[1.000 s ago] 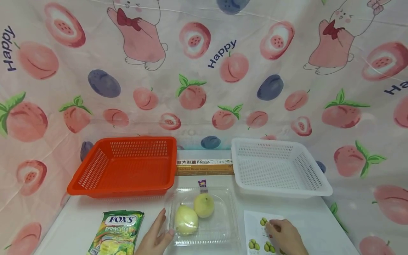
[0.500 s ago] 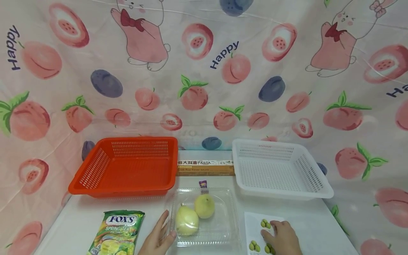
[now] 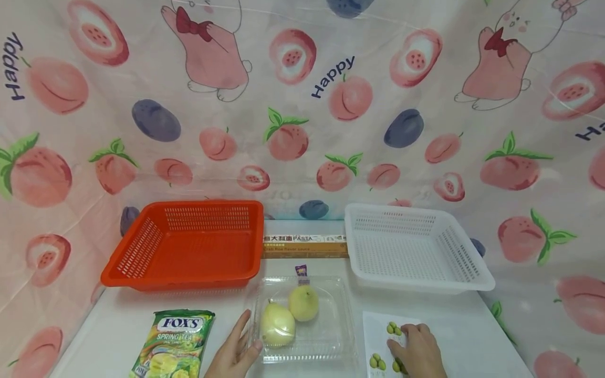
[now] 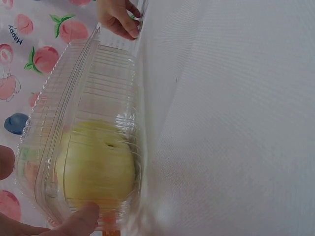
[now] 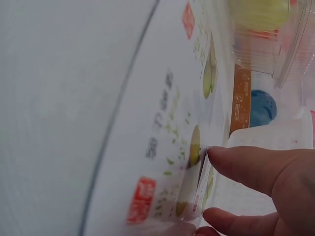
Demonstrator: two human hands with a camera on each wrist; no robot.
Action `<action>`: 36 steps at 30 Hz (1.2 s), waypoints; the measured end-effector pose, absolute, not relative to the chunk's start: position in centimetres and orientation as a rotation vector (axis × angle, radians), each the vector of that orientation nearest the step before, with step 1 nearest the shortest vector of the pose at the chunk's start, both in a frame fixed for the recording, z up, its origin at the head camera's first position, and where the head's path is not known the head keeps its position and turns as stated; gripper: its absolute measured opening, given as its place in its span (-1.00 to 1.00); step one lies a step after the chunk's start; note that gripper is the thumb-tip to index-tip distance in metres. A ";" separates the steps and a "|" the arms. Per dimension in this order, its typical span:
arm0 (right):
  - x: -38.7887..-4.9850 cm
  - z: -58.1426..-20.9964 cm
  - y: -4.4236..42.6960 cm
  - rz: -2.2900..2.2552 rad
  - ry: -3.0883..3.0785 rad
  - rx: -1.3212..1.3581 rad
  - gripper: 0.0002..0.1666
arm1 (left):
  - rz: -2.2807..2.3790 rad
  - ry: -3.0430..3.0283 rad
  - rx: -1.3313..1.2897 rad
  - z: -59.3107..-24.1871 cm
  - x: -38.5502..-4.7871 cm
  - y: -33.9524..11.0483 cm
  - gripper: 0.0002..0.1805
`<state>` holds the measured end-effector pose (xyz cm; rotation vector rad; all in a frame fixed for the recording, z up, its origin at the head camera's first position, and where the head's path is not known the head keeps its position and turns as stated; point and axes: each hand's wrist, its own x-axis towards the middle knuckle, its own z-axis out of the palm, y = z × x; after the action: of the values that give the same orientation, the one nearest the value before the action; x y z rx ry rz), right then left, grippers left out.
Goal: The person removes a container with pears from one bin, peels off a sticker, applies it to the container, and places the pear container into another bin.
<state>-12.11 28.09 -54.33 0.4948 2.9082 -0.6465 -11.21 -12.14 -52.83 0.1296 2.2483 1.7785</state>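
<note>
My left hand (image 3: 232, 350) rests against the left side of a clear plastic clamshell box (image 3: 326, 331), its fingers straight. Inside the closed box lie two yellow-green pears (image 3: 278, 325). The left wrist view shows the thumb (image 4: 81, 220) at the wall, beside a pear (image 4: 96, 167). My right hand (image 3: 420, 350) is over a white sheet of green-fruit stickers (image 3: 373, 328), right of the box. Close up, the right thumb (image 5: 246, 164) and fingers pinch a raised sticker (image 5: 203, 182) at its edge. Part of the sheet is hidden under that hand.
An orange-red basket (image 3: 198, 283) stands back left, a white basket (image 3: 420, 286) back right. Between them lies a pasta box (image 3: 304, 251). A small purple packet (image 3: 301, 270) sits behind the clamshell. At front left is a green FOX'S candy bag (image 3: 177, 341). Patterned cloth (image 3: 293, 131) hangs behind.
My right hand has shifted slightly left and turned over the sticker sheet, with its fingers drawn in at a sticker. The left hand stays at the box.
</note>
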 end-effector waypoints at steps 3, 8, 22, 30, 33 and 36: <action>-11.9 -54.4 28.0 -0.655 2.898 0.492 -0.36 | 1.776 2.280 0.124 -53.0 -11.0 -12.2 -0.10; -11.6 -54.4 28.2 -0.673 2.929 0.433 -0.25 | 1.760 2.286 0.102 -53.0 -10.8 -12.2 -0.11; -13.2 -53.4 29.3 -0.940 2.845 0.531 -0.49 | 1.739 2.353 0.074 -52.3 -11.4 -11.9 -0.14; -12.8 -53.9 29.5 -1.000 2.771 0.536 -0.39 | 1.738 2.328 0.107 -52.6 -11.0 -12.1 -0.14; -12.6 -54.1 29.5 -1.022 2.741 0.548 -0.38 | 1.731 2.319 0.103 -52.7 -10.8 -12.2 -0.13; -12.4 -54.2 29.4 -1.031 2.718 0.565 -0.39 | 1.721 2.316 0.095 -52.7 -10.6 -12.2 -0.13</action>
<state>-12.37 29.41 -54.25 0.5646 2.7184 -1.0307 -10.59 -12.23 -52.75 0.0955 2.3162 1.7211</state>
